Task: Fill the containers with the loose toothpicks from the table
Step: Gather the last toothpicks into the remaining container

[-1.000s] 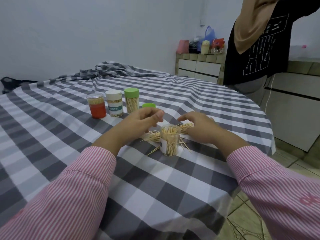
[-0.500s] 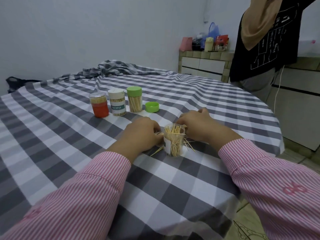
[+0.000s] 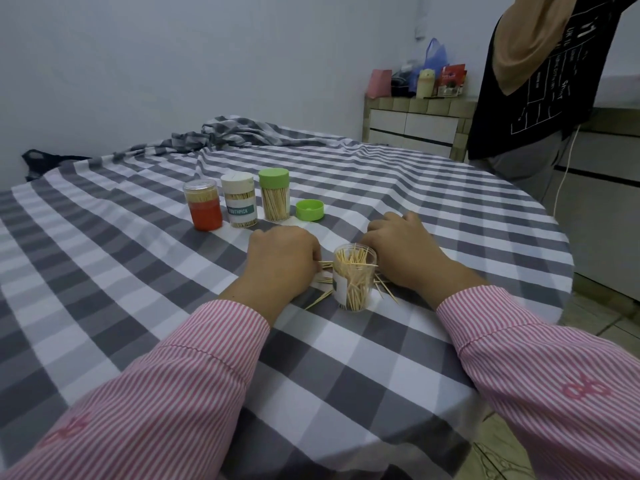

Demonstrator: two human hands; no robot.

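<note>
On the checked tablecloth [image 3: 138, 271], both hands, left [image 3: 282, 259] and right [image 3: 398, 249], curled over loose toothpicks [image 3: 323, 280] beside the open jar [image 3: 354, 277].

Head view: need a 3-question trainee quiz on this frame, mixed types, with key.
1. True or false: the open jar between the hands stands upright with toothpicks poking out of its top.
2. Multiple choice: the loose green cap lies A) on the open jar, B) on the cloth right of the green-lidded jar, C) in the left hand.
3. Fill in: of the three closed jars in the row, the leftmost is the ____ jar.

Key: 1 true; 2 B; 3 orange. Loose toothpicks lie on the cloth around the open jar's base, near the left hand and right hand.
</note>
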